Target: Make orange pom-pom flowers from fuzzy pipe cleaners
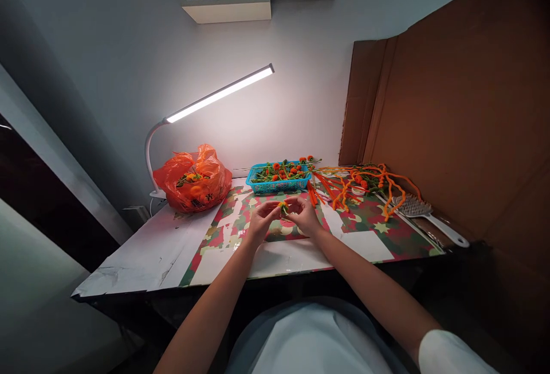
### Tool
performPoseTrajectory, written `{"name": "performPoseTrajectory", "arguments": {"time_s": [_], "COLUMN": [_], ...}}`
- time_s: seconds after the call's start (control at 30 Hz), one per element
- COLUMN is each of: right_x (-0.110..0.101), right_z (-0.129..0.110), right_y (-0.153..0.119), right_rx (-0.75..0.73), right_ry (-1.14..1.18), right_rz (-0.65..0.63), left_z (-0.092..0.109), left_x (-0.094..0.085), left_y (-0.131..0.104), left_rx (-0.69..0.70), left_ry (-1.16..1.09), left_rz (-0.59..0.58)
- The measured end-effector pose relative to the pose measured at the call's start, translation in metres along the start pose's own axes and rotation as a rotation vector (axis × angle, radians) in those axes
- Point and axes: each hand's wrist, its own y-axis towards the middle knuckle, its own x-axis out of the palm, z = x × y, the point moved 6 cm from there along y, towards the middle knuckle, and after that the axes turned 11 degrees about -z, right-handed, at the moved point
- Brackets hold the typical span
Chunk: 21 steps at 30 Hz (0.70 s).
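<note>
Between my two hands, above the middle of the table, is a small yellow-and-green flower [283, 207], too small to make out in detail. My left hand [262, 220] pinches it from the left with thumb and fingers. From the other side, the closed fingers of my right hand [305, 217] hold it too. Just beyond the hands stands a blue plastic basket [275, 188], filled with orange flowers on green stems. Orange fuzzy strands [344, 191] lie in a tangle to the right of the basket.
An orange plastic bag [215, 191] holding yellow-orange flowers sits at the left, beside a lit desk lamp [221, 94]. A white-handled brush [447, 231] lies near the table's right edge. Cardboard [451, 105] walls the right side; a shelf [232, 13] hangs above.
</note>
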Motion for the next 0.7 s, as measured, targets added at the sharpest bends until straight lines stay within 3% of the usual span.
{"name": "performPoseTrajectory", "arguments": {"time_s": [0.17, 0.3, 0.43, 0.7], "right_x": [-0.001, -0.001, 0.006, 0.006], "right_z": [-0.007, -0.033, -0.050, -0.049], "right_y": [-0.001, -0.009, -0.014, -0.015], "right_rx": [-0.037, -0.217, -0.371, -0.375], "right_ry": [-0.155, -0.495, -0.645, -0.739], "right_rz": [0.019, 0.091, 0.068, 0.073], "left_z": [-0.002, -0.004, -0.004, -0.003], "left_x": [0.001, -0.005, -0.010, -0.008], "left_y": [0.001, 0.000, 0.000, -0.001], "left_rx": [0.010, 0.035, 0.079, 0.075], "left_ry": [-0.016, -0.028, 0.022, 0.096], "left_rz": [0.003, 0.059, 0.097, 0.082]}}
